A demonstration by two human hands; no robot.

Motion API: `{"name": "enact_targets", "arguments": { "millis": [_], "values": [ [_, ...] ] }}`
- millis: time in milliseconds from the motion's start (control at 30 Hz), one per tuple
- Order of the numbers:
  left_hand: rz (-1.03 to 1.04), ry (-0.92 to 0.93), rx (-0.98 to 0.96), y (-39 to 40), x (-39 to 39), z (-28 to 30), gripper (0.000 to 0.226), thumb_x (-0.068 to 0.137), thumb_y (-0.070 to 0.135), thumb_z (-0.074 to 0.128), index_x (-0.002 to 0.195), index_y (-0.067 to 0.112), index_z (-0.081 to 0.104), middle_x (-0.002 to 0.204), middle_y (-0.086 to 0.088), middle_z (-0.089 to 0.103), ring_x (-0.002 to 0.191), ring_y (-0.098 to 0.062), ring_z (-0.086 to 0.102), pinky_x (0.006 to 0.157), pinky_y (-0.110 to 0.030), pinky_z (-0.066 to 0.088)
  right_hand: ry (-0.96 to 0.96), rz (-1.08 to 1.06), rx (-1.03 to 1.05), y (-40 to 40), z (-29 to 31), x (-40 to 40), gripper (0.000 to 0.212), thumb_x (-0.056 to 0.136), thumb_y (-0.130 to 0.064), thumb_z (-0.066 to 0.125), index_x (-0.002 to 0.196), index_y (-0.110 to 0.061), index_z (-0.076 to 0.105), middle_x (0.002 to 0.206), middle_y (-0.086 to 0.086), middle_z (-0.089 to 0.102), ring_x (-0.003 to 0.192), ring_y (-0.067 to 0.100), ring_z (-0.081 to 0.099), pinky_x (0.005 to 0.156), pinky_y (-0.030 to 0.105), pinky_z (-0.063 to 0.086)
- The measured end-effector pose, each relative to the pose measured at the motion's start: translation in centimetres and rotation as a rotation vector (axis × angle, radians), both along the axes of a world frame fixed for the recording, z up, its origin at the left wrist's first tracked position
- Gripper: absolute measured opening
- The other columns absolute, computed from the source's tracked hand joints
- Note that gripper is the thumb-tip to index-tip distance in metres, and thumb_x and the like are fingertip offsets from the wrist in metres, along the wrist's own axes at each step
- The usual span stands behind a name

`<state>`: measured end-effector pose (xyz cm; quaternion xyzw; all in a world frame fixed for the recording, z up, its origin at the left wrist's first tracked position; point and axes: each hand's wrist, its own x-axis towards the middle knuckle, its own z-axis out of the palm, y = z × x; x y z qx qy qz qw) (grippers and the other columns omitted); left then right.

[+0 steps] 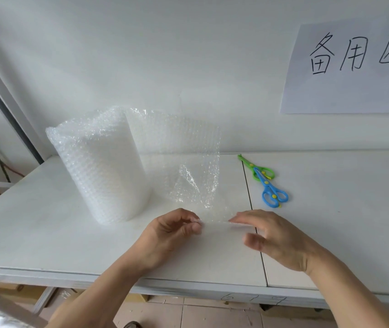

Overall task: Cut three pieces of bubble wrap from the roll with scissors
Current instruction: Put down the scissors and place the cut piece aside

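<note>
White table [70, 237] against wall; left hand [172, 235] fingers pinch bubble wrap [188, 162], right hand [276, 237] relaxed.

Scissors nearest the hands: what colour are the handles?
Blue handles with yellow pivot dots, clearest in the head view, the only one.

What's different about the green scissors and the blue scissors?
The green scissors lie farther back, near the wall; the blue scissors lie nearer the person. The blue pair's tip rests over the green pair's handles, so blue is on top. The green ones look slimmer. Both have yellow pivot dots, lie shut on the white table, and neither hand touches them.
</note>
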<state>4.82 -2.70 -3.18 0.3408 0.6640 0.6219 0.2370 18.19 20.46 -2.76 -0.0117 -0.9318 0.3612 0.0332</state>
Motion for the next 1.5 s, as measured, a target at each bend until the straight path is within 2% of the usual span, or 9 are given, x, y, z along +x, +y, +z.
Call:
{"name": "enact_targets", "arguments": {
  "millis": [133,233,433,600,700,867,1133,1333,1500],
  "values": [
    [-0.017,-0.071,0.05,-0.3,0.1,0.1,0.005,0.084,0.016,0.069,0.085,0.013,0.072,0.093,-0.013,0.072,0.085,-0.033,0.07,0.088,-0.041,0.055,-0.01,-0.076,0.065,-0.4,-0.4,0.7,0.037,0.076,-0.06,0.066,0.109,-0.042,0.062,0.11,-0.031,0.056,0.114,-0.009,0.045,0.098,0.011,0.034],
    [-0.038,-0.111,0.063,-0.5,0.3,0.5,0.003,0.083,0.017,0.071,0.081,0.015,0.072,0.089,-0.014,0.072,0.077,-0.033,0.069,0.081,-0.041,0.056,0.099,-0.039,0.108,-0.6,-0.9,0.8,0.003,0.088,-0.033,0.067,0.087,-0.035,0.065,0.111,-0.038,0.056,0.12,-0.012,0.04,0.099,0.008,0.031],
    [0.02,-0.076,0.014,-0.5,0.2,0.2,0.017,0.082,0.03,0.073,0.09,0.015,0.072,0.089,-0.01,0.073,0.088,-0.024,0.068,0.086,-0.032,0.052,0.06,-0.176,0.038,-0.8,-0.9,0.2,0.008,0.092,-0.035,0.059,0.09,-0.032,0.065,0.094,-0.011,0.066,0.092,0.001,0.06,0.083,0.021,0.047],
    [0.095,0.078,-0.199,-0.2,0.7,0.2,0.034,0.079,0.046,0.075,0.105,0.026,0.068,0.092,0.009,0.074,0.093,-0.007,0.068,0.084,-0.018,0.047,0.055,-0.258,-0.034,-1.5,-0.5,-0.8,0.012,0.095,-0.029,0.056,0.084,-0.027,0.06,0.079,-0.013,0.072,0.077,0.0,0.066,0.078,0.025,0.052],
    [0.195,0.192,-0.259,0.3,1.1,0.0,0.023,0.086,0.04,0.07,0.105,0.027,0.065,0.084,0.009,0.074,0.085,-0.008,0.07,0.085,-0.026,0.051,0.058,-0.326,0.009,-2.1,-0.2,-1.4,0.015,0.096,-0.03,0.054,0.081,-0.028,0.057,0.071,-0.011,0.071,0.07,-0.001,0.063,0.072,0.023,0.049],
    [0.349,0.237,-0.339,1.0,1.2,-0.4,0.025,0.089,0.032,0.065,0.113,0.025,0.063,0.077,0.006,0.072,0.078,-0.009,0.068,0.081,-0.029,0.052,0.104,-0.432,0.164,-3.0,-1.1,-2.6,0.009,0.092,-0.035,0.055,0.093,-0.027,0.059,0.069,-0.006,0.068,0.076,0.019,0.063,0.074,0.034,0.048],
    [0.406,0.454,-0.513,2.5,0.5,-0.6,0.048,0.089,0.039,0.061,0.134,0.031,0.045,0.083,0.01,0.063,0.084,-0.01,0.058,0.075,-0.027,0.045,0.184,-0.528,0.371,-3.8,-1.8,-3.4,0.033,0.094,-0.035,0.053,0.122,-0.019,0.053,0.074,0.001,0.069,0.084,0.03,0.063,0.075,0.033,0.038],
    [0.388,0.643,-0.549,2.8,0.5,-1.0,0.036,0.094,0.034,0.057,0.13,0.031,0.052,0.077,0.013,0.056,0.096,-0.013,0.05,0.075,-0.022,0.035,0.185,-0.568,0.489,-3.8,-2.3,-3.6,0.032,0.092,-0.037,0.055,0.119,-0.022,0.056,0.069,0.0,0.067,0.081,0.03,0.061,0.077,0.034,0.033],
    [0.359,0.848,-0.61,2.9,0.3,-2.0,0.024,0.098,0.03,0.053,0.113,0.024,0.07,0.108,-0.001,0.059,0.106,-0.028,0.052,0.088,-0.027,0.04,0.217,-0.584,0.554,-4.0,-2.6,-3.2,0.021,0.083,-0.029,0.071,0.101,-0.021,0.066,0.072,0.0,0.069,0.074,0.032,0.06,0.073,0.039,0.043]
  ]
}}
